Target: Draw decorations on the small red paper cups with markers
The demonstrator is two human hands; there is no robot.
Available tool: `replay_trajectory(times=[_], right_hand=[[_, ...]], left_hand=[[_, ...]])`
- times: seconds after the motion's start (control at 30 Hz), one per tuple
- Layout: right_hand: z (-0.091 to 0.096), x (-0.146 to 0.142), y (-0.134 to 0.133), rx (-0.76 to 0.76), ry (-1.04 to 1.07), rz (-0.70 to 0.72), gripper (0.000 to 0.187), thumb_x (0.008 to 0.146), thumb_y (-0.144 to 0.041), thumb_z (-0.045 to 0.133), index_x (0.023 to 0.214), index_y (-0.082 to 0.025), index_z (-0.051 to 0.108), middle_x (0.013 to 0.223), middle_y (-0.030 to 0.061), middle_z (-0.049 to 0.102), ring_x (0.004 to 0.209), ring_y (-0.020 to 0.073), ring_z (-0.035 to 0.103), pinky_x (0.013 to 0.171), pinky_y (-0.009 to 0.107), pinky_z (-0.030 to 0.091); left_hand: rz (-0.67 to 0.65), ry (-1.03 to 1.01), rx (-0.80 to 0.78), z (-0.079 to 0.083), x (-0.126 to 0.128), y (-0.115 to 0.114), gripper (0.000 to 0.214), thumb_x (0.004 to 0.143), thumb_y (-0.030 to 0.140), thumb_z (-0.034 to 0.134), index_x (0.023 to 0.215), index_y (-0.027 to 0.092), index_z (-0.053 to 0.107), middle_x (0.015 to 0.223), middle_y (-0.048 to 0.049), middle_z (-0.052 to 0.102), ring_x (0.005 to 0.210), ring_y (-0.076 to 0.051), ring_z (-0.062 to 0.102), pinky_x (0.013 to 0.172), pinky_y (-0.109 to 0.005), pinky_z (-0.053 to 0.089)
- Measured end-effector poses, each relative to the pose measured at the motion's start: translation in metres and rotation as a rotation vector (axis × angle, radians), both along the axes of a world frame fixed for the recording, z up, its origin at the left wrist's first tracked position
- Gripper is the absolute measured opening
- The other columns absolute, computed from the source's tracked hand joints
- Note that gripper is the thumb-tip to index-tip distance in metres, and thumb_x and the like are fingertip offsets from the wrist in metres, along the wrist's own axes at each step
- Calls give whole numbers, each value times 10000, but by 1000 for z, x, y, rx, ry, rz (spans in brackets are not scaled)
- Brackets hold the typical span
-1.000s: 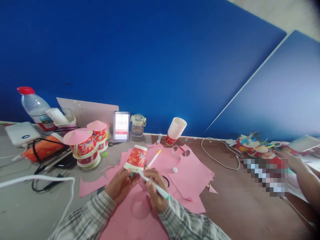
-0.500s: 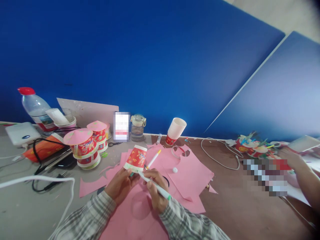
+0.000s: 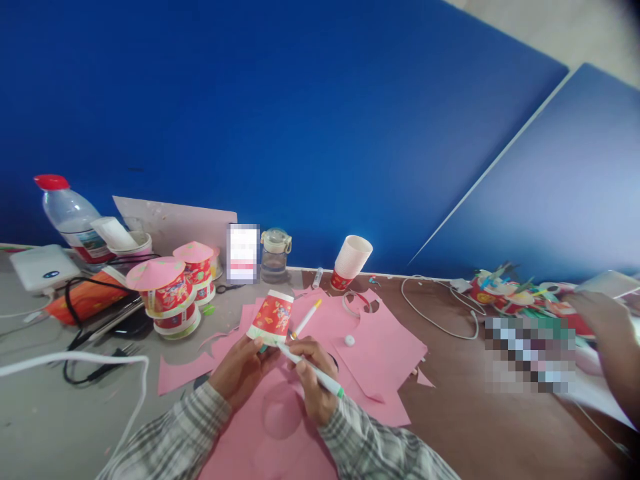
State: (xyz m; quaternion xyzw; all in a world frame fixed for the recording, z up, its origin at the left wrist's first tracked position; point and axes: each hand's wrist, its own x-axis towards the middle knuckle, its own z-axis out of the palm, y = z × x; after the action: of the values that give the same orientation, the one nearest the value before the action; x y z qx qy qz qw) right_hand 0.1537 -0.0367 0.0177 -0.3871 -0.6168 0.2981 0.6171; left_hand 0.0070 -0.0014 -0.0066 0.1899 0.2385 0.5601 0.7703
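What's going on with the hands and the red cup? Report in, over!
Left hand holding red cup. Right hand gripping marker, tip at cup's lower edge. Pink paper spread beneath; nothing seen blocking the tip. Over.

Your held cup (image 3: 273, 319)'s over paper sheets (image 3: 387, 353), marker (image 3: 309, 316) on them; jar (image 3: 275, 260) behind, cup stack (image 3: 354, 257) right of jar, bottle (image 3: 70, 213) far left

From afar, I view a smooth, printed paper cup (image 3: 273, 319), a plastic marker (image 3: 325, 379), matt pink paper sheets (image 3: 387, 353), woven cloth sleeves (image 3: 183, 427) and a clear plastic bottle (image 3: 67, 211).
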Motion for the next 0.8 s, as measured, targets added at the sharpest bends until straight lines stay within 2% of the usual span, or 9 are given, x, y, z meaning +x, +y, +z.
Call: replay_trajectory(times=[0.2, 0.43, 0.8], right_hand=[[-3, 0, 0, 15, 17, 21, 172, 784, -278, 491, 819, -214, 647, 774, 70, 673, 632, 244, 620, 571, 347, 499], [2, 1, -1, 29, -37, 23, 171, 779, -245, 491, 840, -212, 648, 803, 72, 677, 678, 253, 639, 642, 371, 504], [4, -1, -1, 53, -76, 25, 161, 775, -241, 501, 831, -211, 648, 769, 61, 667, 729, 256, 641, 661, 340, 495]], left_hand=[[0, 25, 2, 2, 1, 0, 328, 626, 173, 572, 953, 173, 594, 860, -149, 687, 871, -336, 564, 746, -492, 443], [3, 29, 29, 5, 2, -1, 356, 616, 139, 584, 969, 175, 593, 914, -149, 680, 907, -336, 547, 794, -506, 409], [-2, 49, 66, 13, 4, -3, 300, 620, 131, 583, 917, 146, 618, 907, -169, 684, 904, -345, 549, 809, -518, 395]])
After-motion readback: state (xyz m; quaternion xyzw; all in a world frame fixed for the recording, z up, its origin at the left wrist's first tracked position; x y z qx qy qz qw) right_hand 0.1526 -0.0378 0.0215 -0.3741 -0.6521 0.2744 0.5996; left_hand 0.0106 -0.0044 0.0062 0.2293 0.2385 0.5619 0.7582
